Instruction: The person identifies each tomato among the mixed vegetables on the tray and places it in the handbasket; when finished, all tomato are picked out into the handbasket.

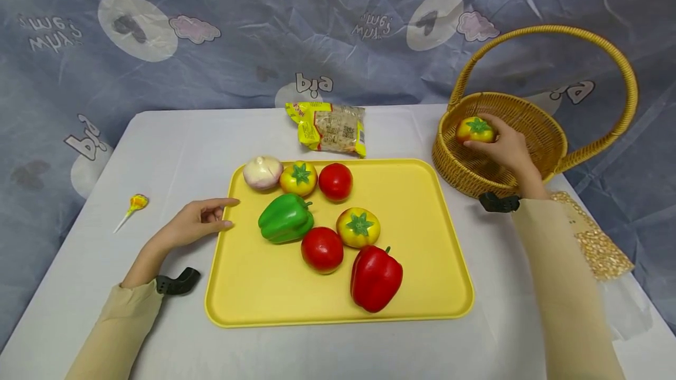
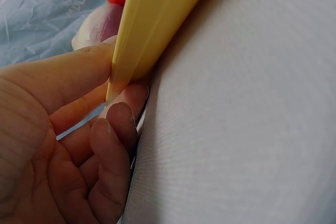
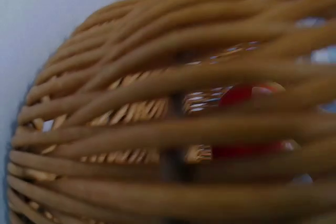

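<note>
Over the mouth of the wicker basket (image 1: 451, 160), my right hand (image 1: 502, 142) grips a yellow-and-red tomato (image 1: 470, 129) with a green star-shaped top. The right wrist view is filled by blurred basket weave (image 3: 173, 135), with a red patch (image 3: 236, 98) showing through the gaps; the hand is hidden there. My left hand (image 1: 198, 221) pinches the left rim of the yellow tray (image 1: 422, 286), thumb and fingers on either side of the edge (image 2: 128, 51). On the tray lie a garlic bulb (image 1: 262, 172), a green pepper (image 1: 286, 219), a red pepper (image 1: 375, 280) and several red or yellow tomatoes (image 1: 322, 250).
A yellow snack packet (image 1: 331, 128) lies behind the tray. At the left is a lollipop (image 1: 135, 205) on the white tablecloth (image 1: 174, 151). Another bag with golden contents (image 1: 597, 245) lies partly behind the right sleeve. The basket's tall handle (image 1: 623, 75) arches up at right.
</note>
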{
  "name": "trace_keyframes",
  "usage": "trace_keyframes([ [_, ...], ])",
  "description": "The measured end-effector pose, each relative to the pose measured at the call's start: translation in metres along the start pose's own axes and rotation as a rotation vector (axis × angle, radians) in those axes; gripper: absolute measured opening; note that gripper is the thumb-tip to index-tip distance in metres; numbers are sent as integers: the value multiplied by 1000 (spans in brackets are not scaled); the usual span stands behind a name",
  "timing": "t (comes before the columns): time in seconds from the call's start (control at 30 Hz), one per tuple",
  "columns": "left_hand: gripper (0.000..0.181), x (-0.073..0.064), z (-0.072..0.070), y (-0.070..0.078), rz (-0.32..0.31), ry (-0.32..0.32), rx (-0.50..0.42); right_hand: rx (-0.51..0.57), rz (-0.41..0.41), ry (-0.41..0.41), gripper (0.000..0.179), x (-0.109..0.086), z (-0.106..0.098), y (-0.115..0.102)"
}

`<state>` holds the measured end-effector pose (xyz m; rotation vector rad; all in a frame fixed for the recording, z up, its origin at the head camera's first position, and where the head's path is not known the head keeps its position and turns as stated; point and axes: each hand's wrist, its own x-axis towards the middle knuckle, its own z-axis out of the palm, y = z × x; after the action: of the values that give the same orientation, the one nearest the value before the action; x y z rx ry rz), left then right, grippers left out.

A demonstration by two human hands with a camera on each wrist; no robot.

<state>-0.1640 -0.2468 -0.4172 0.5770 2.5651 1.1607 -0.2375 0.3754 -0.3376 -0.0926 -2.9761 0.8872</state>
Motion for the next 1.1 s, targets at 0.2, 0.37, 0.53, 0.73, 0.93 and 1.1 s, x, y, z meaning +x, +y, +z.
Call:
trace_keyframes([
  [0.2,45,-1,3,0,18,9,-38,-29,57,-78,80,6,2,7],
  [0.37,45,-1,3,1,7,15,-28,-57,68,-108,80,9,1,8],
  [0.53,45,-1,1,1,-6,13,-17,-45,92,-108,80,10,1,7],
  [0.73,44,0,1,0,-11,9,1,25,180,-92,84,9,1,6],
  [0.93,44,1,1,0,-13,11,13,124,231,-89,87,8,3,6],
  [1.1,44,1,1,1,-27,7,9,169,224,-111,89,7,4,7],
])
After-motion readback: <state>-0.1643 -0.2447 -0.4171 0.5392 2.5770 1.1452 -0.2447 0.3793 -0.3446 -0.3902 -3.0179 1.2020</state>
